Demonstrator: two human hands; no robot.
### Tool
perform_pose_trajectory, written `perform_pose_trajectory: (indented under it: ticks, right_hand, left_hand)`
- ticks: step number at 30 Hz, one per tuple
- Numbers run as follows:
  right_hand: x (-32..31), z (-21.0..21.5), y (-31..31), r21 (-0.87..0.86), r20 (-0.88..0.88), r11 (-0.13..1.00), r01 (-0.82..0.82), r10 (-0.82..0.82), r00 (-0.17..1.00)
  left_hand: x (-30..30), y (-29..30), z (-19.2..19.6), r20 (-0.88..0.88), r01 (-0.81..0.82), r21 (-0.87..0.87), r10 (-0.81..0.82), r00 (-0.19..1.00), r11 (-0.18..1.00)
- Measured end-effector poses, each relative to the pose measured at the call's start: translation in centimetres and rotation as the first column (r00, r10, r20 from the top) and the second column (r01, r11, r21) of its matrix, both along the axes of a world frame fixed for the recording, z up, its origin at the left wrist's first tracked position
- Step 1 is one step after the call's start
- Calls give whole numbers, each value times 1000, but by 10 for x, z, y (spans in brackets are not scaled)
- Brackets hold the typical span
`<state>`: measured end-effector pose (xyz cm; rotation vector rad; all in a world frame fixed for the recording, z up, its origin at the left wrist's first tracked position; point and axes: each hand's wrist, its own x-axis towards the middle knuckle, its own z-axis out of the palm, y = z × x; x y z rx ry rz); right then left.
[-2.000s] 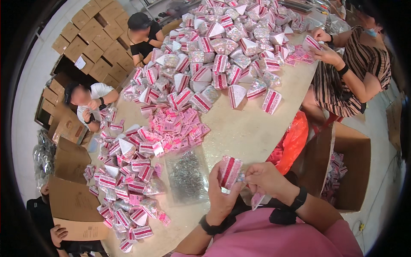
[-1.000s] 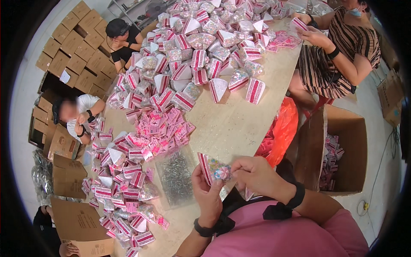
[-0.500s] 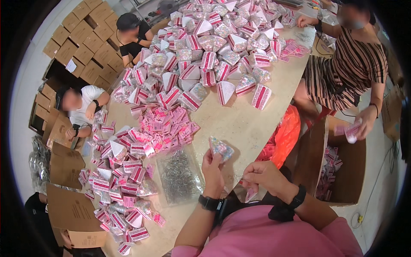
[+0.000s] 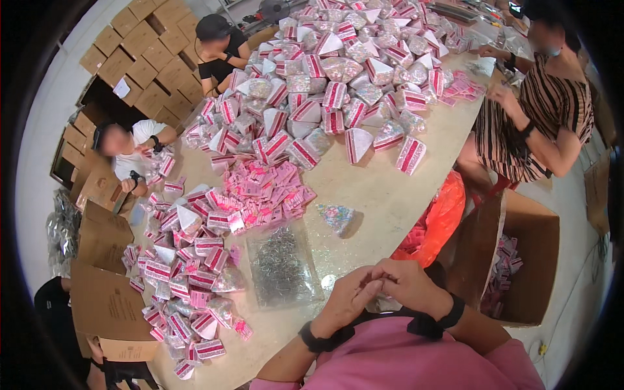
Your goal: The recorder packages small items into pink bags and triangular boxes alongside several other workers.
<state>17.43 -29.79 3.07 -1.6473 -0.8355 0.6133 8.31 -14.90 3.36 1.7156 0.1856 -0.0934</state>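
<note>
My left hand (image 4: 351,297) and my right hand (image 4: 411,283) meet in front of my body at the table's edge, fingers curled together. Whatever lies between them is hidden. Just beyond them a wedge-shaped packet (image 4: 337,217) with a pastel speckled side rests alone on the table. Left of my left hand is a shallow clear tray (image 4: 283,268) full of small metal pins. Past the tray spreads a heap of small pink cards (image 4: 266,195). Further left are many wedge packets (image 4: 188,260) with white and dark-pink striped ends.
A large mound of similar packets (image 4: 331,84) covers the table's far part. Right of the table stand a red plastic bag (image 4: 439,214) and an open carton (image 4: 533,260) holding pink-striped pieces. Co-workers sit at the left and right sides. Cartons (image 4: 107,296) line the left.
My left hand has let go of the wedge packet, now lying on the table. Both hands have come together. The co-worker at right has raised a hand from the carton toward the table.
</note>
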Motion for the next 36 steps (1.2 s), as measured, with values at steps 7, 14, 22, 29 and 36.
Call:
perform_pose_trajectory:
  ticks: [7,14,22,29,36]
  right_hand:
    - [-5,9,-3,-79,23,995,-55,57,998]
    - [-5,5,-2,-87,63,996,-34,40,997]
    - [-3,1,-7,6,-455,996,-87,80,887]
    - [-10,1,-4,-24,-58,999,-40,38,998]
    - [-10,3,0,47,698,997,60,-76,712]
  left_hand:
    - [-9,8,6,142,31,374,-90,986,927]
    - [-12,3,-1,150,-29,300,-17,989,954]
    - [-13,1,-1,258,-70,328,-19,966,942]
    - [-12,-5,-11,95,-154,109,144,985,982]
    - [-7,-9,-13,-86,-245,-269,230,969,932]
